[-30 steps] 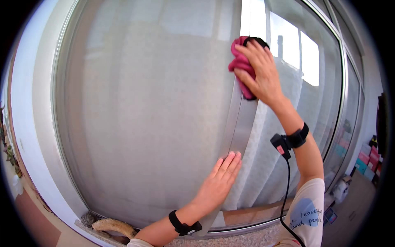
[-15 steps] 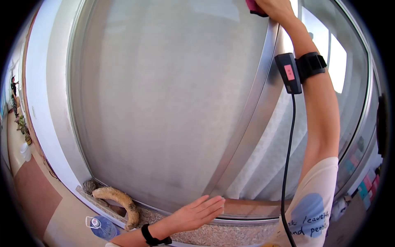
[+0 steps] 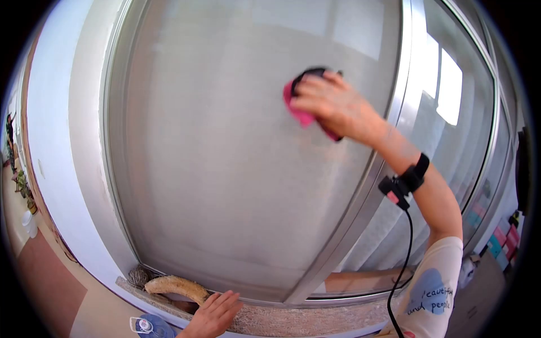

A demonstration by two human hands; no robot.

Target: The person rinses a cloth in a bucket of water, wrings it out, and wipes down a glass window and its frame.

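Over the window pane (image 3: pixel 225 169), our right fingers (image 3: pixel 311 105) seem clamped on a pink cloth (image 3: pixel 288 97); our left fingers (image 3: pixel 226 304), nearly together, are near the ledge's (image 3: pixel 298 320) left end.

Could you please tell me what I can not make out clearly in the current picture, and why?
Pink cloth: head view, partly covered by the blurred right hand.
Blue jug: head view, lower part cut off by the bottom edge.
Left hand: head view, palm turned away, so its contact below is hidden.
Dark figure: head view, at the far left, too small for detail.
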